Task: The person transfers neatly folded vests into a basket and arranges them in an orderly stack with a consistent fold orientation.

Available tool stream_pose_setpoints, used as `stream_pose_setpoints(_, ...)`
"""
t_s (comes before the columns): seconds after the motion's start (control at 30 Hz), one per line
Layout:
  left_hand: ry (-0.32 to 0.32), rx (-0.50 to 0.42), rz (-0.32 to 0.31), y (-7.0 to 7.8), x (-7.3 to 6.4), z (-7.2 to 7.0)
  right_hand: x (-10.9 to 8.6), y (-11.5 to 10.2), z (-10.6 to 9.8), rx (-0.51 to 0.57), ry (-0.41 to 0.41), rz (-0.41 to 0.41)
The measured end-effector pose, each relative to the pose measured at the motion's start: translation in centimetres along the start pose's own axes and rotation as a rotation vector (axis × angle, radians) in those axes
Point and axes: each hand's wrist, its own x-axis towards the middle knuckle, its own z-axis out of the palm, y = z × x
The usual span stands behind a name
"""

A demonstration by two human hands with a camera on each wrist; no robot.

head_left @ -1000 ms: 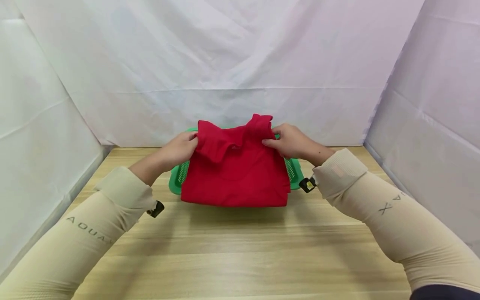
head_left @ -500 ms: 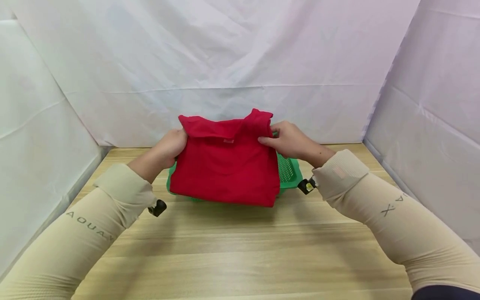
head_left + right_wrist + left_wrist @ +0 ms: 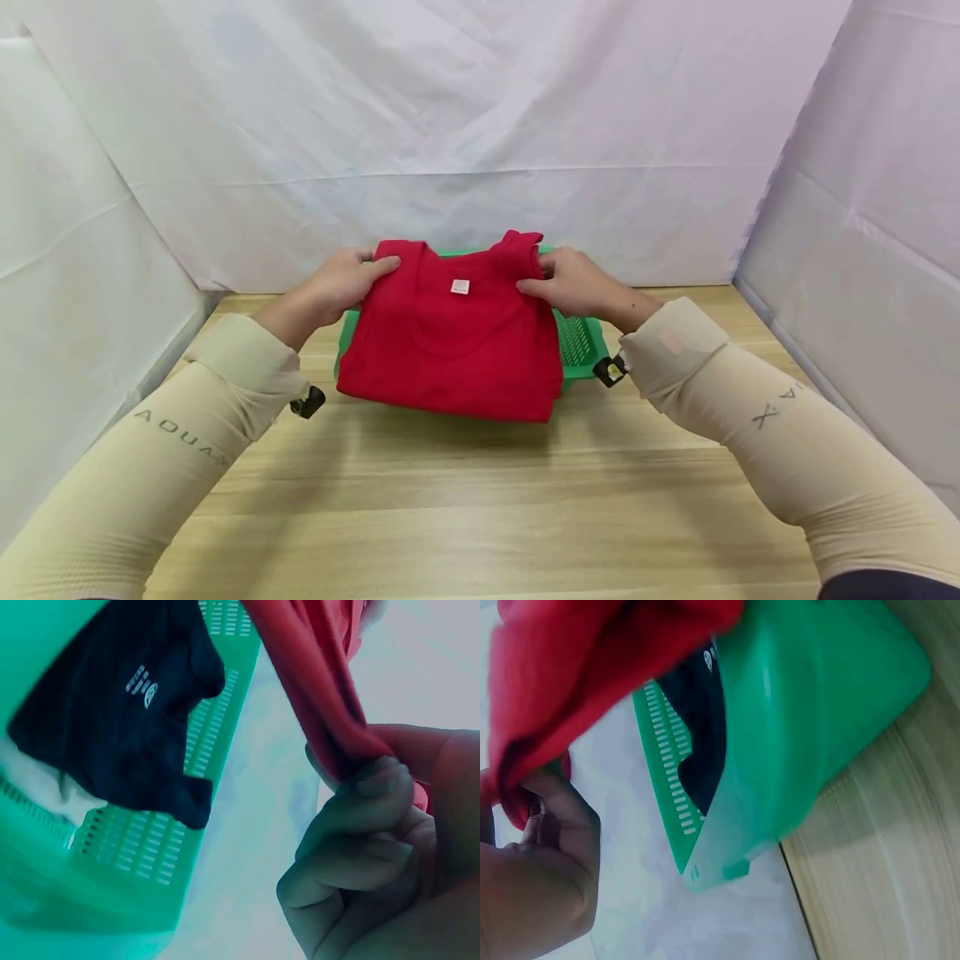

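Observation:
A folded red T-shirt with a white neck label hangs over the green basket, held by its two upper corners. My left hand pinches the left shoulder, thumb on top of the cloth. On the other side my right hand grips the right shoulder between thumb and fingers. Inside the basket, seen in the right wrist view, lies a folded black garment with a small white print. Some white cloth shows from under it. The shirt covers most of the basket in the head view.
The basket stands on a wooden table, near its back edge. White sheets hang behind and along both sides of the table.
The shirt and left hand first shifted left. The left hand then changed its hold, and the flopped collar now lies flat with its label showing. The right hand stays nearly in place.

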Motion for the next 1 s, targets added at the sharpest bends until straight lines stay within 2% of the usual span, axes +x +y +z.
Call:
stream_pose_setpoints(0.1,0.02,0.064,0.008,-0.1,0.3,-0.2,0.5,0.2,-0.3,-0.016,0.011,0.024)
stream_pose_setpoints(0.23,0.035,0.101,0.037,-0.2,0.7,-0.6,1.3,0.3,-0.4,-0.024,0.035,0.042)
stream_pose_setpoints(0.37,0.028,0.123,0.051,-0.4,1.2,-0.8,2.3,0.4,-0.1,-0.009,0.039,0.05)
stream_pose_setpoints(0.47,0.049,0.184,0.053,-0.7,1.4,-0.7,3.0,0.6,0.5,-0.013,0.032,0.055)
stream_pose_setpoints(0.77,0.127,0.399,0.077,-1.8,2.7,-0.2,4.3,1.2,1.5,0.023,-0.059,0.123)
stream_pose_setpoints(1.0,0.122,0.552,0.1,-2.5,3.6,1.1,4.8,1.5,2.0,0.082,-0.163,0.204)
